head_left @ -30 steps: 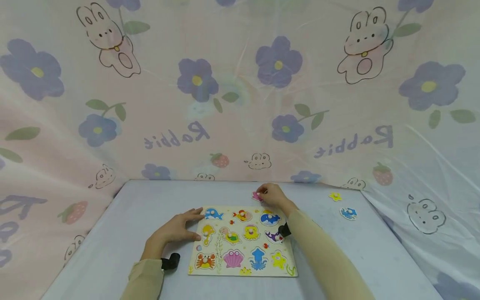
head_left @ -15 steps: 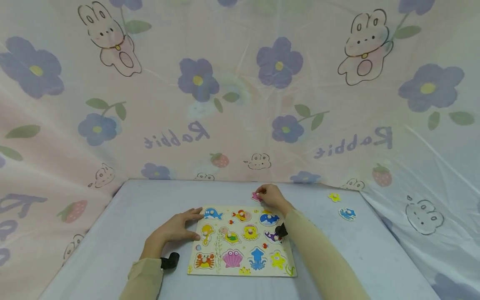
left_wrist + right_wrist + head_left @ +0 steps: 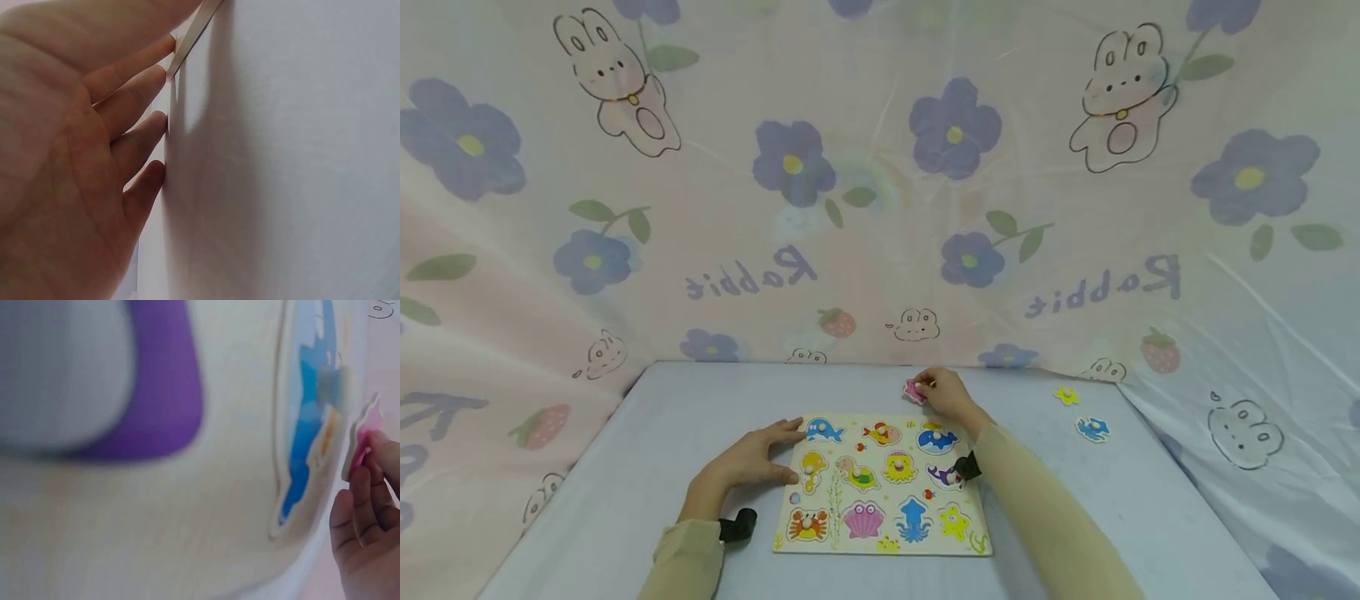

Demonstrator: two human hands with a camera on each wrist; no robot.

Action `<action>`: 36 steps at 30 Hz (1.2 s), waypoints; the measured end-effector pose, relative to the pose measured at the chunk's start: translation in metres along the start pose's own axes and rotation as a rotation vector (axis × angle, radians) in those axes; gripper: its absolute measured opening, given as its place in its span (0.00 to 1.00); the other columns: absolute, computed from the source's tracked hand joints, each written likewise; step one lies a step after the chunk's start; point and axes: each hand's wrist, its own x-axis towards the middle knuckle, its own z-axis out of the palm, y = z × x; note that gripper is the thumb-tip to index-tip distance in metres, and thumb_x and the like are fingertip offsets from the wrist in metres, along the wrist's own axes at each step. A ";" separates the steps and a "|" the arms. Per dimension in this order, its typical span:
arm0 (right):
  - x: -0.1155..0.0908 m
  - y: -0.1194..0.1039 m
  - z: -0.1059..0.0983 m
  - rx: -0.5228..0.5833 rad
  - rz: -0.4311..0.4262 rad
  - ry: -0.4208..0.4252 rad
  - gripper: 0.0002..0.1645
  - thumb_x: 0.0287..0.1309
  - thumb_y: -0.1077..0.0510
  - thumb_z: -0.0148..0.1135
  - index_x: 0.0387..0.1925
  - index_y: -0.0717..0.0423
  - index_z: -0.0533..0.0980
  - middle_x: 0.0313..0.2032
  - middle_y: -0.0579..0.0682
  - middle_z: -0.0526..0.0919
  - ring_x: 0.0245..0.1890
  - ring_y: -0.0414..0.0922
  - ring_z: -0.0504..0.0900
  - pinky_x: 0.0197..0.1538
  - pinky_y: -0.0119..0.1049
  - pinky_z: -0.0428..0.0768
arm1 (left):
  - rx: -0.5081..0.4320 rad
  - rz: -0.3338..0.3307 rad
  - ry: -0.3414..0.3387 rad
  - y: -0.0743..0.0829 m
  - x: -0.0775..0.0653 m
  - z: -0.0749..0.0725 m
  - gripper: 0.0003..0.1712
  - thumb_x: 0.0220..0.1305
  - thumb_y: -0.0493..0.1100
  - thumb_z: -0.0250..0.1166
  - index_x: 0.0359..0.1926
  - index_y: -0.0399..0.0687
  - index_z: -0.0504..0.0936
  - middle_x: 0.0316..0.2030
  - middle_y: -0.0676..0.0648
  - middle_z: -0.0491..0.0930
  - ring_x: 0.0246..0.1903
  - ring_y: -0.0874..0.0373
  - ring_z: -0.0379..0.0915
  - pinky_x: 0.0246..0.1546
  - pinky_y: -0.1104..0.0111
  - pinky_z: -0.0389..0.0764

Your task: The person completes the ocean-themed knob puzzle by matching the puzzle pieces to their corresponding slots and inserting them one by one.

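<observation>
A wooden peg puzzle board (image 3: 853, 422) with sea animals lies in front of me. My left hand (image 3: 748, 461) rests at its left side, thumb at the left edge and fingertips by the far left corner. In the left wrist view, the fingers (image 3: 134, 103) are spread and nearly straight beside the board's edge. Just beyond the far edge, my right hand (image 3: 951, 394) pinches a pink shell-like puzzle piece (image 3: 912, 392) between thumb and fingers. The right wrist view shows this pink piece (image 3: 373, 422) tilted on its edge; its knob is hidden by the fingers.
A yellow starfish piece (image 3: 1066, 396) and a blue squid piece (image 3: 1092, 429) lie loose on the white tablecloth (image 3: 1142, 500) to the right. On the board's near row, the pink shell (image 3: 863, 520), squid and starfish places show no knobs; the crab (image 3: 808, 525) has one. A printed curtain hangs behind.
The pink piece has turned slightly in my right fingers and shows more of its face. Both hands have stayed nearly in place; the head view has shifted a little.
</observation>
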 end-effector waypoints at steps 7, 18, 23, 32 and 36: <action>-0.009 -0.002 -0.006 -0.012 -0.046 0.019 0.11 0.74 0.57 0.62 0.52 0.57 0.83 0.44 0.50 0.84 0.41 0.46 0.78 0.48 0.38 0.83 | 0.018 0.009 0.004 -0.001 0.000 0.001 0.44 0.50 0.49 0.83 0.69 0.49 0.79 0.78 0.47 0.63 0.79 0.37 0.48 0.75 0.33 0.50; -0.047 -0.018 -0.010 -0.046 -0.250 0.089 0.07 0.71 0.58 0.66 0.46 0.53 0.86 0.40 0.46 0.81 0.36 0.41 0.76 0.38 0.32 0.78 | 0.027 0.010 0.006 0.000 0.000 0.002 0.45 0.50 0.50 0.83 0.70 0.48 0.79 0.78 0.45 0.62 0.79 0.36 0.47 0.74 0.29 0.47; -0.075 -0.024 -0.007 -0.038 -0.337 0.103 0.06 0.70 0.59 0.67 0.45 0.51 0.86 0.39 0.43 0.81 0.35 0.39 0.75 0.36 0.30 0.78 | 0.034 0.011 0.005 0.001 0.000 0.002 0.45 0.50 0.51 0.83 0.70 0.47 0.78 0.78 0.44 0.62 0.79 0.36 0.47 0.74 0.30 0.46; -0.120 -0.034 0.003 -0.017 -0.377 0.098 0.06 0.69 0.59 0.68 0.44 0.48 0.86 0.38 0.38 0.80 0.34 0.37 0.74 0.34 0.29 0.77 | 0.032 0.021 0.003 -0.001 0.000 0.003 0.45 0.50 0.52 0.83 0.69 0.47 0.79 0.78 0.44 0.62 0.79 0.34 0.48 0.74 0.30 0.47; -0.138 -0.044 0.008 -0.017 -0.390 0.046 0.06 0.70 0.59 0.67 0.44 0.47 0.86 0.36 0.36 0.78 0.33 0.36 0.74 0.33 0.28 0.77 | 0.034 0.027 0.003 -0.003 0.000 0.002 0.46 0.50 0.52 0.83 0.70 0.48 0.78 0.78 0.44 0.62 0.79 0.34 0.48 0.74 0.31 0.46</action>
